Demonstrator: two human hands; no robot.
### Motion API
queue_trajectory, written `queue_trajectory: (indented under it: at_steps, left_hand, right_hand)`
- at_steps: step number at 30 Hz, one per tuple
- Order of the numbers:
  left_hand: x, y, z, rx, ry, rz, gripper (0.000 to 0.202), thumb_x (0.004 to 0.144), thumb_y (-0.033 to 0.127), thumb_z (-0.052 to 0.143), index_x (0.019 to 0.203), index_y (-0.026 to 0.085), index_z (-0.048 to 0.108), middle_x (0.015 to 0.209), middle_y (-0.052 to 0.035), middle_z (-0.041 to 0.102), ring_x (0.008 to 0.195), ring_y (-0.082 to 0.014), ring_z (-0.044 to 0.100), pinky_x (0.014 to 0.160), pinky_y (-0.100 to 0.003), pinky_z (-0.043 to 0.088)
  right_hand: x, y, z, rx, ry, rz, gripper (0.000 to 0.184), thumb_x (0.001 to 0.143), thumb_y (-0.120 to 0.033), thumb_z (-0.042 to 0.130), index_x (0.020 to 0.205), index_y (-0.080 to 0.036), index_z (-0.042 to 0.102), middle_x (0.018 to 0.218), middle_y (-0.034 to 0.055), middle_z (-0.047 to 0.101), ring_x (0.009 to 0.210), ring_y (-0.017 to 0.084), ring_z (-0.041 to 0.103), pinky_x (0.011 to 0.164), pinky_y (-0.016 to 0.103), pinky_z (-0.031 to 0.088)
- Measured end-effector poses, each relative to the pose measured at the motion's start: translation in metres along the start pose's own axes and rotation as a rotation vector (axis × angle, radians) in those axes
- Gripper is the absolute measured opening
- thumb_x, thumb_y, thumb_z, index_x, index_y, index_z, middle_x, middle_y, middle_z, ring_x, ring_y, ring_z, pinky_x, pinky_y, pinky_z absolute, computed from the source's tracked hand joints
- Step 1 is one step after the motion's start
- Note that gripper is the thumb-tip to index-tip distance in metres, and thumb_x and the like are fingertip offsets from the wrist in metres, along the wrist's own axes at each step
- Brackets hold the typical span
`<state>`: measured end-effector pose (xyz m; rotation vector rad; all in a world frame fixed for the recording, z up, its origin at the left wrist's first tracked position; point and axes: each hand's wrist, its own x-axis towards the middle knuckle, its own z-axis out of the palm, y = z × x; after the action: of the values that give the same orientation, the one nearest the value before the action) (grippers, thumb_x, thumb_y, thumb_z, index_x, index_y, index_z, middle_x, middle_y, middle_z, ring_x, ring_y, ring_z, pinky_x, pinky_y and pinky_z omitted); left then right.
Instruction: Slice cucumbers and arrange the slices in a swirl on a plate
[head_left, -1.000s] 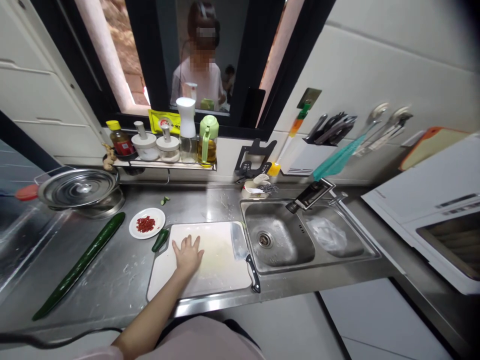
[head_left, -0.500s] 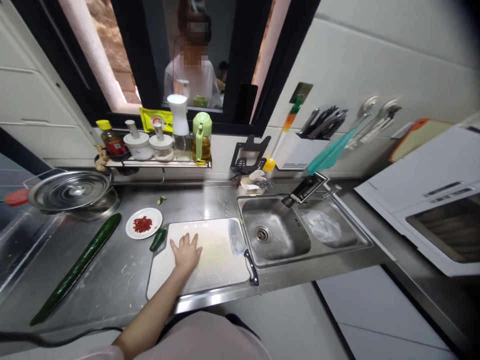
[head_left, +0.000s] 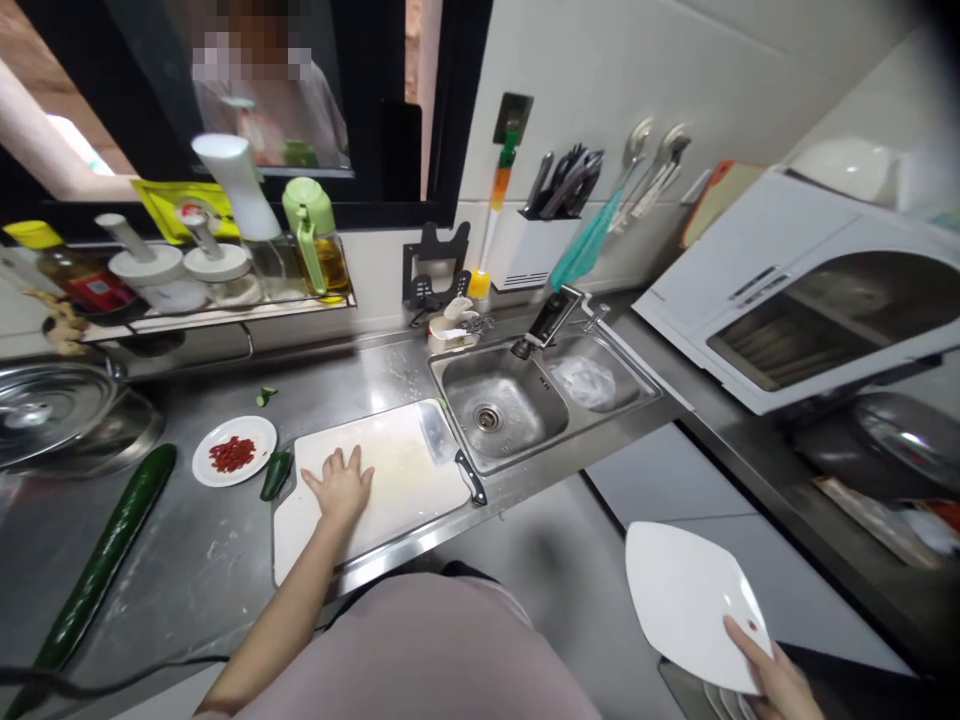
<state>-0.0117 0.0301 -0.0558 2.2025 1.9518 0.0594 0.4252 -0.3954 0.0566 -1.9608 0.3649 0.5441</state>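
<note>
My left hand (head_left: 343,487) rests with fingers spread on the white cutting board (head_left: 397,500). At the lower right, my right hand (head_left: 776,672) grips a white plate (head_left: 686,595) by its edge, thumb on the upper face. Part of a stack of dishes shows just below that plate. A knife (head_left: 469,475) with a black handle lies across the board's right end. Left of the board are a piece of green pepper (head_left: 277,474) and a round white plate (head_left: 206,464) of chopped red pieces (head_left: 232,454).
A long cucumber (head_left: 109,560) lies on the steel counter at left, near a lidded pan (head_left: 45,410). The double sink (head_left: 502,400) adjoins the board on the right. Condiment bottles line a shelf (head_left: 225,313) below the window. A white cabinet (head_left: 750,290) stands at right.
The view has turned to the right. My right hand has come into sight holding a white plate. My left hand remains spread on the board.
</note>
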Motion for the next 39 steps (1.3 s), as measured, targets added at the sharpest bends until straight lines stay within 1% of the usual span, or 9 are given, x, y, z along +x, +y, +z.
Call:
queue_trajectory:
  at_steps: [7, 12, 16, 20, 28, 31, 33, 36, 39]
  left_hand:
    - [-0.001, -0.002, 0.001, -0.005, -0.006, 0.006, 0.053, 0.089, 0.043, 0.043, 0.139, 0.026, 0.046, 0.142, -0.0172, 0.042, 0.128, -0.0324, 0.038, 0.104, -0.071, 0.001]
    - [-0.001, -0.001, -0.002, -0.001, -0.028, 0.004, 0.053, 0.088, 0.043, 0.044, 0.139, 0.027, 0.045, 0.142, -0.0168, 0.042, 0.128, -0.0334, 0.037, 0.104, -0.071, 0.002]
    - [-0.001, -0.001, -0.004, 0.005, -0.036, 0.001, 0.053, 0.089, 0.043, 0.043, 0.139, 0.026, 0.045, 0.142, -0.0169, 0.043, 0.128, -0.0332, 0.038, 0.104, -0.071, 0.003]
    - [-0.002, 0.001, -0.005, 0.000, -0.040, 0.003, 0.053, 0.088, 0.043, 0.044, 0.138, 0.026, 0.046, 0.142, -0.0170, 0.043, 0.128, -0.0333, 0.037, 0.104, -0.071, 0.003]
    - [-0.001, 0.004, -0.016, -0.101, -0.037, -0.039, 0.051, 0.086, 0.041, 0.048, 0.135, 0.025, 0.050, 0.141, -0.0170, 0.044, 0.130, -0.0336, 0.036, 0.105, -0.070, 0.003]
    - [-0.004, 0.021, -0.028, -0.303, -0.025, -0.076, 0.050, 0.084, 0.042, 0.051, 0.131, 0.023, 0.054, 0.138, -0.0155, 0.048, 0.133, -0.0342, 0.033, 0.108, -0.064, 0.014]
    - [-0.010, 0.044, -0.033, -0.588, -0.068, -0.014, 0.049, 0.083, 0.042, 0.054, 0.127, 0.021, 0.057, 0.130, -0.0144, 0.055, 0.124, -0.0303, 0.044, 0.107, -0.053, 0.028]
    - [-0.024, 0.086, -0.031, -1.160, -0.360, 0.106, 0.052, 0.081, 0.044, 0.057, 0.125, 0.017, 0.057, 0.101, -0.0106, 0.066, 0.093, -0.0212, 0.061, 0.087, -0.037, 0.048]
    - [-0.033, 0.116, -0.026, -1.495, -0.589, 0.131, 0.065, 0.074, 0.043, 0.067, 0.130, 0.018, 0.050, 0.089, -0.0060, 0.065, 0.080, -0.0158, 0.062, 0.073, -0.030, 0.049]
  right_hand:
    - [0.014, -0.020, 0.047, 0.087, -0.102, 0.018, 0.056, 0.064, -0.014, 0.074, 0.117, -0.019, 0.059, 0.077, 0.0038, 0.073, 0.054, 0.017, 0.066, 0.055, 0.024, 0.057]
    - [0.020, -0.022, 0.081, 0.148, -0.123, -0.014, 0.047, 0.074, -0.025, 0.072, 0.119, -0.015, 0.058, 0.082, 0.0074, 0.074, 0.061, 0.019, 0.070, 0.066, 0.029, 0.059]
    - [0.021, -0.022, 0.101, 0.194, -0.165, 0.043, 0.044, 0.093, -0.042, 0.046, 0.123, -0.012, 0.058, 0.089, 0.0128, 0.074, 0.076, 0.022, 0.072, 0.075, 0.034, 0.058]
    - [0.021, -0.019, 0.116, 0.174, -0.214, 0.133, 0.061, 0.098, -0.050, 0.021, 0.124, -0.010, 0.058, 0.088, 0.0146, 0.074, 0.083, 0.024, 0.072, 0.080, 0.038, 0.056]
    - [0.015, -0.042, 0.189, 0.179, -0.456, 0.128, 0.055, 0.097, -0.047, 0.027, 0.127, -0.012, 0.058, 0.093, 0.0118, 0.074, 0.085, 0.024, 0.071, 0.088, 0.040, 0.053]
    - [0.001, -0.056, 0.231, 0.197, -0.570, 0.135, 0.058, 0.096, -0.051, 0.026, 0.124, -0.012, 0.060, 0.099, 0.0127, 0.073, 0.092, 0.025, 0.070, 0.090, 0.040, 0.052]
    - [-0.011, -0.059, 0.260, 0.188, -0.645, 0.136, 0.061, 0.096, -0.054, 0.025, 0.125, -0.013, 0.059, 0.104, 0.0133, 0.072, 0.095, 0.026, 0.069, 0.090, 0.041, 0.051]
    - [-0.028, -0.057, 0.298, 0.169, -0.767, 0.106, 0.067, 0.093, -0.061, 0.027, 0.128, -0.012, 0.056, 0.111, 0.0146, 0.069, 0.101, 0.026, 0.067, 0.089, 0.043, 0.051]
    - [-0.042, -0.048, 0.330, 0.183, -0.746, 0.105, 0.063, 0.093, -0.058, 0.030, 0.125, -0.011, 0.058, 0.108, 0.0130, 0.070, 0.100, 0.025, 0.067, 0.087, 0.040, 0.053]
